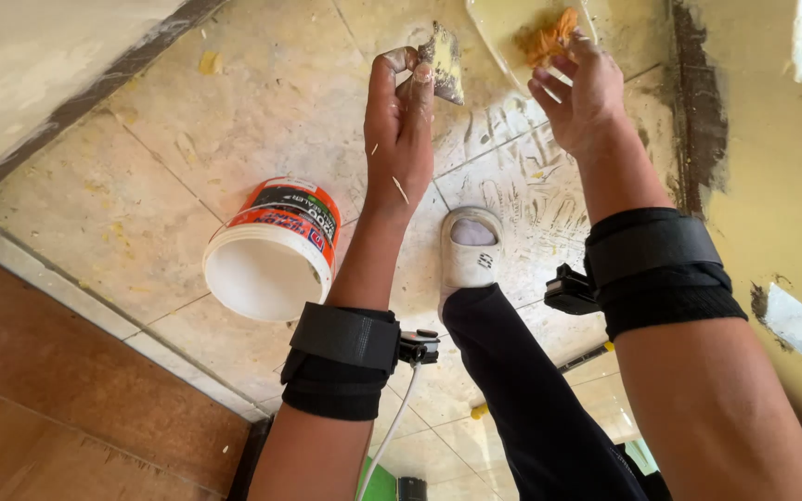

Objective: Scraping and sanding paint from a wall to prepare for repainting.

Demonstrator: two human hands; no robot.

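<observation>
Scraper (445,61) pinched in our left hand (401,130), right hand (582,93) gripping putty tray (503,28) just beside it, white bucket (271,250) below-left of scraper, well apart.

Black strap bands on both my forearms, each over a black knit cuff. Small black clip-on device on each band; white cable runs down from the left one. Black trouser leg, pale slip-on sandal. Bare hands dusty.

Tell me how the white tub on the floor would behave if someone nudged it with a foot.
The white tub looks like thin plastic, so probably light, though what it holds cannot be told. It would likely slide on the smooth tiled floor rather than tip, since it sits low and wide. The shoe stands close beside it.
</observation>
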